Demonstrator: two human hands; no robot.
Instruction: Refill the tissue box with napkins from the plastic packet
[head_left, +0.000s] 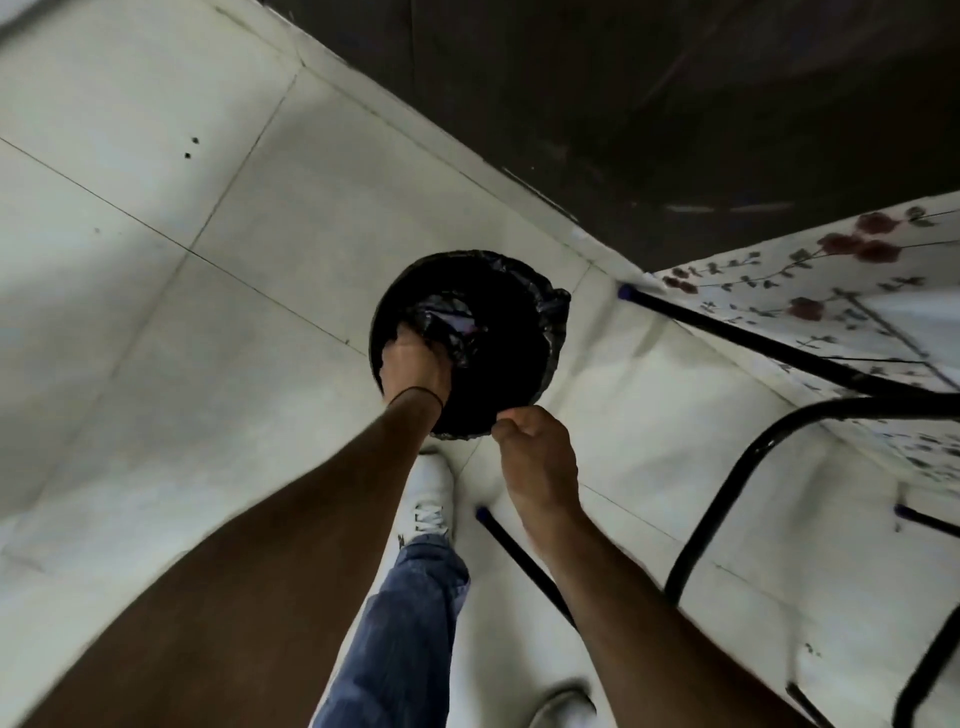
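- Left hand (413, 364) reaches down into the black-lined bin (524, 332), fingers hidden, grip not discernible.
- Right hand (535, 452), curled, pinches the liner at the near rim.
- Tissue box and packet are out of view; only the cloth-covered bench (831, 306) lies rightward, nearer the right hand.

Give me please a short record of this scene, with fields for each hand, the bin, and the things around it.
left hand: reaches down into the bin, fingers among the black liner; what it holds, if anything, is hidden
right hand: at the near rim of the bin, fingers curled, seems to pinch the liner edge
bin: round, black, lined with a black bag, stands on the tiled floor
floor: pale tiles
shoe: white, just below the bin
tablecloth: floral, at right
tissue box, packet: not in view
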